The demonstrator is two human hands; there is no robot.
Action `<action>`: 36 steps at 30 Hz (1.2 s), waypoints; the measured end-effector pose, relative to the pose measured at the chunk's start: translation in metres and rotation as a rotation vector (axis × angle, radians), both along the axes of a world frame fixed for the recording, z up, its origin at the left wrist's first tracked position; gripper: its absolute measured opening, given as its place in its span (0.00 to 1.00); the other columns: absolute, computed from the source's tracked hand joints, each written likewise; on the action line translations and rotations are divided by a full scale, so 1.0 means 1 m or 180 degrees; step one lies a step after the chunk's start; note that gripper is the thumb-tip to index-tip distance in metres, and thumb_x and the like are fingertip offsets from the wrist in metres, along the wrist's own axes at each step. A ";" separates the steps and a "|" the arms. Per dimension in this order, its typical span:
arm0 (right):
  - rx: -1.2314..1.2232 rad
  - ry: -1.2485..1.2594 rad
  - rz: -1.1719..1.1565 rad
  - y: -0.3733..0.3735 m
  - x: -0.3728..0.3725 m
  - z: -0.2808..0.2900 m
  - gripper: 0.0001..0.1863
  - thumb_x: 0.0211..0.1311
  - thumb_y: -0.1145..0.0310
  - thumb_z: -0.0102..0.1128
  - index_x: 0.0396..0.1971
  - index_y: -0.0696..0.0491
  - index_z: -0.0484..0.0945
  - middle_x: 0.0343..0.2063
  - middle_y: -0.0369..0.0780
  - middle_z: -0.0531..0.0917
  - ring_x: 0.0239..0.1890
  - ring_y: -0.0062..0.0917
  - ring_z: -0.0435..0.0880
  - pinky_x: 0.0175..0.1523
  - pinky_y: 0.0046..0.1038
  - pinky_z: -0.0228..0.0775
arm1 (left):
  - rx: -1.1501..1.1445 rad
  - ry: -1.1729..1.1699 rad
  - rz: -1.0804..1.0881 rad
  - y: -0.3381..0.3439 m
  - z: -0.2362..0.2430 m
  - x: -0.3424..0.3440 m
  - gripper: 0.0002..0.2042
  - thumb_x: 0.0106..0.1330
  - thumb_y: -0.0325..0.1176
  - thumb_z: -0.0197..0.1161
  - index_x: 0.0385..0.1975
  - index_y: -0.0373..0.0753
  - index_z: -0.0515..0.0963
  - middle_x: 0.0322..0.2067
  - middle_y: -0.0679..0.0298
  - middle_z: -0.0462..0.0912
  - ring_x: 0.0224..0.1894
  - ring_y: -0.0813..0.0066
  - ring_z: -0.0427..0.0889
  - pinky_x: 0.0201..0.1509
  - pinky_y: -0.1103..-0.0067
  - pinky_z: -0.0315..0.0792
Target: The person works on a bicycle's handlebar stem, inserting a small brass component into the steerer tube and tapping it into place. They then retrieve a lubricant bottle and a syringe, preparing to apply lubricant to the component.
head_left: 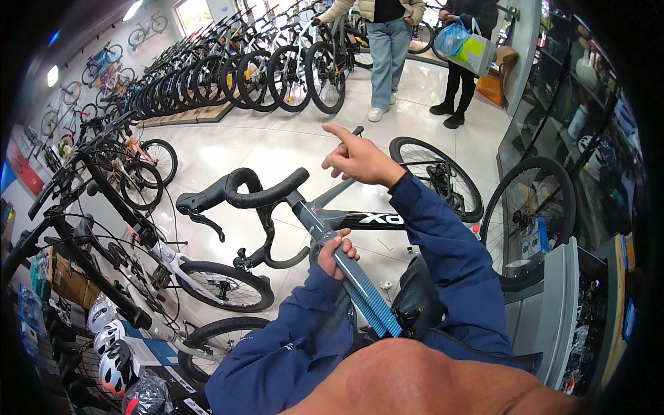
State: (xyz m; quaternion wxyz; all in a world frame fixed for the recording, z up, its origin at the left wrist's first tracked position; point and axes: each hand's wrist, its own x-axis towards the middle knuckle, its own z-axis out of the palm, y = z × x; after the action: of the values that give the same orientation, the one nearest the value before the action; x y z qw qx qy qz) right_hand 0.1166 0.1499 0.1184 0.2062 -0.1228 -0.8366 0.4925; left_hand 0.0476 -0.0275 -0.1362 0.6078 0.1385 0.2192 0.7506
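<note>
Two hands in view, one loaded. The grey-and-blue tube (370, 294) is gripped by the left hand (332, 256): fingers wrapped around it, tips curled over its side, partway along its length. The tube is run diagonally through the grip, lower striped end toward the lap, upper end toward the drop handlebar (275, 194). The handlebar is thus placed beyond the left fingers, up and to the left, with black tape on it and a brake lever (211, 224) at its outer end. The right hand (361, 158) is raised past the handlebar end, index finger extended up-left, other fingers loosely bent. The bike is seen below it; whether any contact is made by the right hand cannot be told.

A black frame tube (360, 220) with white lettering is laid out behind the left hand, partly covered by the right sleeve (449, 256). A wheel (441, 171) is seen at the frame's far end; a second wheel (529, 223) is stood upright near the glass cabinet (553, 121) at right. Helmets (116, 366) are stacked at lower left.
</note>
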 end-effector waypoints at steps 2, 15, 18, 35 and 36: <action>0.0076 0.0109 0.0032 -0.002 0.008 -0.010 0.40 0.70 0.63 0.62 0.78 0.51 0.56 0.53 0.45 0.86 0.47 0.29 0.88 0.48 0.29 0.82 | 0.0053 -0.0046 -0.0014 -0.002 -0.003 0.000 0.19 0.75 0.37 0.54 0.62 0.38 0.70 0.28 0.67 0.74 0.33 0.72 0.76 0.48 0.68 0.77; -0.1168 0.0666 0.0248 -0.001 0.064 -0.107 0.33 0.83 0.48 0.47 0.76 0.52 0.60 0.68 0.44 0.75 0.66 0.29 0.78 0.65 0.31 0.74 | 0.0101 -0.0058 -0.0009 -0.002 -0.005 0.003 0.18 0.75 0.35 0.54 0.61 0.39 0.70 0.27 0.68 0.72 0.32 0.72 0.75 0.47 0.67 0.75; -0.1489 0.0664 0.0102 0.000 0.074 -0.120 0.36 0.81 0.44 0.48 0.74 0.55 0.64 0.65 0.44 0.78 0.64 0.30 0.80 0.63 0.32 0.77 | 0.0098 -0.0076 -0.0009 -0.002 -0.004 0.003 0.17 0.75 0.35 0.53 0.60 0.39 0.71 0.27 0.68 0.72 0.32 0.72 0.75 0.47 0.67 0.75; -0.0316 0.0825 -0.0134 -0.032 0.050 -0.043 0.36 0.72 0.72 0.58 0.77 0.53 0.58 0.34 0.39 0.90 0.30 0.19 0.86 0.41 0.23 0.80 | 0.0192 -0.0070 -0.0055 0.000 -0.017 -0.004 0.17 0.75 0.38 0.54 0.60 0.39 0.72 0.26 0.68 0.71 0.30 0.73 0.75 0.47 0.67 0.76; -0.0250 0.0621 -0.0039 -0.033 0.046 -0.042 0.37 0.70 0.71 0.59 0.77 0.52 0.58 0.33 0.39 0.89 0.30 0.20 0.86 0.40 0.24 0.80 | 0.0200 -0.0079 -0.0060 0.000 -0.016 -0.004 0.17 0.75 0.38 0.54 0.60 0.38 0.72 0.27 0.68 0.72 0.31 0.73 0.75 0.47 0.67 0.76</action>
State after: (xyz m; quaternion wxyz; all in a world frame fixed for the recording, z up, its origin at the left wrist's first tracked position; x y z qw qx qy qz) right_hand 0.1628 0.1165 0.0761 0.2848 -0.0873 -0.7918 0.5332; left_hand 0.0437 -0.0275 -0.1518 0.6129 0.1503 0.1867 0.7530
